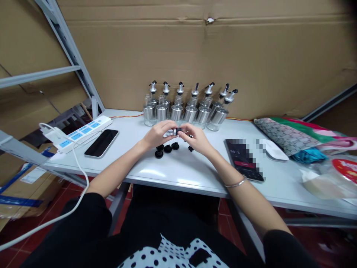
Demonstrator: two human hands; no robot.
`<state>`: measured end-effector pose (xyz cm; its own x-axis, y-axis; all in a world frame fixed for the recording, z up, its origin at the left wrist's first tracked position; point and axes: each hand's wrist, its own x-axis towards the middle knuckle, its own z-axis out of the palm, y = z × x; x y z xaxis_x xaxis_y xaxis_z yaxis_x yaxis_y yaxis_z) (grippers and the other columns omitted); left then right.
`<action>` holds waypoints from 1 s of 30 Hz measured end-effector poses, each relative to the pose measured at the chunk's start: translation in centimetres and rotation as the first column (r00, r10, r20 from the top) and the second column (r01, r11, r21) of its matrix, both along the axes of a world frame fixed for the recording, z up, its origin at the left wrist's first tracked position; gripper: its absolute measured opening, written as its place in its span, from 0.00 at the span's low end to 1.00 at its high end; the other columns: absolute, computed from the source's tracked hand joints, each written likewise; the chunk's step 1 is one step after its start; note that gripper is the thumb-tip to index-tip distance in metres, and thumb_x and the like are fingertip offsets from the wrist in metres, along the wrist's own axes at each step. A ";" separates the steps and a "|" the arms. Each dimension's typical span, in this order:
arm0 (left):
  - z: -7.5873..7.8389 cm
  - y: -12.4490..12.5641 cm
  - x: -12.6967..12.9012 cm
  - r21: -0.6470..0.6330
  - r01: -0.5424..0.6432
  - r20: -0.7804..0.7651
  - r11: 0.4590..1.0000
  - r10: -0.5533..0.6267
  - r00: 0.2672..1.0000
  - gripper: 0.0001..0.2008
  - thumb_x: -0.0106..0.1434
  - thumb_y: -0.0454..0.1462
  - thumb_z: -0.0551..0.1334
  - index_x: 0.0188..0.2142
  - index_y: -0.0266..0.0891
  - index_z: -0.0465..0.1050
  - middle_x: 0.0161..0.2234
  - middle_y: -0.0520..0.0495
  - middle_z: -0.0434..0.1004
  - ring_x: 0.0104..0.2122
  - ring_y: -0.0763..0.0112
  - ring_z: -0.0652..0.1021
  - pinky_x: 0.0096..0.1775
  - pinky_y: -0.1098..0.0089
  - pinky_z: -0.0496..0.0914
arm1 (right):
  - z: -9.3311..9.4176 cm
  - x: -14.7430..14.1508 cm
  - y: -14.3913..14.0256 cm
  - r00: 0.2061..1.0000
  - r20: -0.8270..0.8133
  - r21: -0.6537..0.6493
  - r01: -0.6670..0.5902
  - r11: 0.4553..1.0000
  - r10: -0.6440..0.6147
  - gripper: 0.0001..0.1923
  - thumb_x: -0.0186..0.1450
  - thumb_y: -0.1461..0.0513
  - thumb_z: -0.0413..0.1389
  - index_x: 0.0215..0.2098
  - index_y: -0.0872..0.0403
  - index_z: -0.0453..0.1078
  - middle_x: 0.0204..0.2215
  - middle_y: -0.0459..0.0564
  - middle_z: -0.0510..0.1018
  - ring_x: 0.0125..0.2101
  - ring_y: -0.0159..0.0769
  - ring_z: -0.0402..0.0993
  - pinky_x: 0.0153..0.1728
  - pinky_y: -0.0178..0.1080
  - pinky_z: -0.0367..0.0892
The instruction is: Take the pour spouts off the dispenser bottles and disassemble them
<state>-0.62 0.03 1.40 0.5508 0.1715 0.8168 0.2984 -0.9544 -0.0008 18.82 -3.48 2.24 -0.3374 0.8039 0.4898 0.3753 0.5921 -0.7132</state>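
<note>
Over the middle of the white table, my left hand (158,134) and my right hand (197,139) meet with closed fingers. Between their fingertips is a small silver-and-black pourer spout (176,131), partly covered by the fingers. Below my left hand lie several round black stoppers (167,149). Small black pieces (190,148) rest beneath my right hand. Just beyond the hands stands a row of glass bottles with silver metal sleeves (176,112); most in front have bare glass necks. Bottles behind and at the right end carry silver-and-black pourers (209,88).
A white power strip (83,132) with a plugged-in cable and a phone (102,143) lie at left. On the right are another phone (244,160), a white mouse-shaped object (275,149), colourful bags (304,137) and a tape roll (320,186). Cardboard (156,52) stands behind.
</note>
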 end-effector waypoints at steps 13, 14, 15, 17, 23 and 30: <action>1.2 -0.1 -0.6 -0.563 0.069 0.006 0.824 -0.079 0.997 0.17 0.57 0.41 0.66 0.44 0.36 0.71 0.37 0.46 0.77 0.35 0.72 0.76 0.40 0.69 0.72 | -0.4 0.6 0.9 0.965 0.242 0.515 -0.038 0.856 -0.103 0.03 0.62 0.66 0.52 0.34 0.51 0.65 0.31 0.51 0.72 0.34 0.39 0.67 0.35 0.40 0.65; 1.2 -0.1 -0.6 -0.590 0.079 0.022 0.803 -0.082 0.996 0.17 0.57 0.41 0.66 0.44 0.36 0.71 0.37 0.46 0.77 0.34 0.72 0.76 0.40 0.69 0.72 | -0.4 0.6 0.9 0.964 0.244 0.524 -0.044 0.851 -0.101 0.03 0.62 0.65 0.52 0.34 0.51 0.65 0.32 0.51 0.72 0.35 0.39 0.67 0.36 0.41 0.65; 1.2 -0.1 -0.6 -0.608 0.091 0.036 0.789 -0.087 0.996 0.17 0.57 0.41 0.66 0.43 0.36 0.71 0.37 0.46 0.77 0.34 0.73 0.76 0.39 0.70 0.72 | -0.4 0.6 0.9 0.966 0.240 0.527 -0.045 0.848 -0.098 0.02 0.63 0.65 0.52 0.34 0.51 0.65 0.33 0.52 0.72 0.35 0.40 0.68 0.37 0.42 0.66; 1.0 -0.1 -0.5 -0.607 0.101 0.050 0.788 -0.089 0.995 0.17 0.56 0.41 0.67 0.43 0.36 0.71 0.37 0.46 0.77 0.34 0.73 0.76 0.39 0.70 0.72 | -0.3 0.5 0.7 0.975 0.210 0.515 -0.044 0.856 -0.076 0.02 0.63 0.64 0.52 0.34 0.51 0.65 0.35 0.52 0.72 0.37 0.40 0.68 0.38 0.43 0.66; 0.7 -0.2 -0.1 -0.344 0.055 0.076 0.938 -0.030 0.997 0.14 0.58 0.37 0.65 0.43 0.35 0.70 0.39 0.44 0.76 0.37 0.72 0.77 0.39 0.70 0.72 | -0.2 0.2 0.2 1.000 -0.015 0.205 0.029 0.978 -0.026 0.14 0.60 0.58 0.56 0.43 0.52 0.62 0.38 0.51 0.72 0.38 0.37 0.71 0.35 0.40 0.70; 0.4 -0.2 -0.1 -0.361 0.082 0.083 0.929 -0.055 0.995 0.15 0.57 0.38 0.67 0.43 0.35 0.71 0.39 0.43 0.78 0.37 0.72 0.77 0.41 0.70 0.72 | -0.5 0.1 0.5 0.998 -0.039 0.057 0.060 0.997 -0.058 0.09 0.61 0.55 0.55 0.34 0.53 0.65 0.27 0.46 0.74 0.29 0.33 0.71 0.33 0.38 0.69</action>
